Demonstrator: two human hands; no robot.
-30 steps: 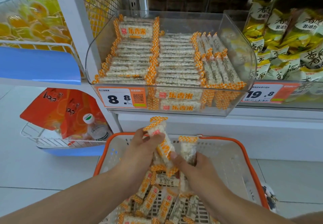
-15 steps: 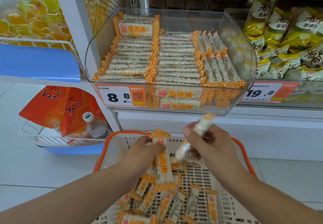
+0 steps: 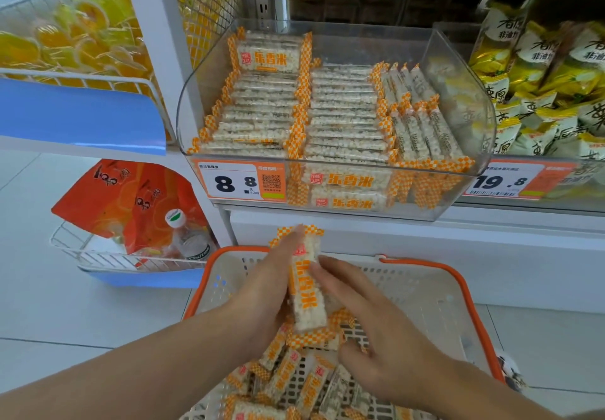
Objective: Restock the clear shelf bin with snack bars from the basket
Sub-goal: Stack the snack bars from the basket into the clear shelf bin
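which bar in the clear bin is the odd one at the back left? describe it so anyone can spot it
Start at the clear plastic shelf bin. Its left row of orange-checked puffed-rice snack bars lies edge-on. At the back, one bar stands face-out, showing its orange label.

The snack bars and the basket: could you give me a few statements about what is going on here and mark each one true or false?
1. The left hand holds a snack bar upright above the basket. True.
2. The clear bin on the shelf is empty. False: rows of bars already fill most of it.
3. The price tag on the bin's front reads 8.8. True.
4. The basket's rim is blue. False: it is orange.
5. The right hand is reaching into the bin. False: it is over the basket, its fingers at the held bar.
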